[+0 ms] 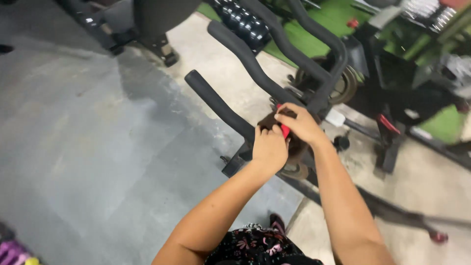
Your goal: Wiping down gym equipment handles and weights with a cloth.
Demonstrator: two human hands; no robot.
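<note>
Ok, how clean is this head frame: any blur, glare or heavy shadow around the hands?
Head view: soft motion blur throughout; the left hand and right hand are smeared at the edges, so the small red knob between them lacks detail. A dim shadow darkens the grey concrete floor. Slight glare on the black curved padded handlebar.

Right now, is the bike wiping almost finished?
Hard to tell. Both hands, left hand and right hand, press a brown cloth by the red knob at the handlebar base. Nothing looks visibly wiped already. The long handlebars are not being touched.
</note>
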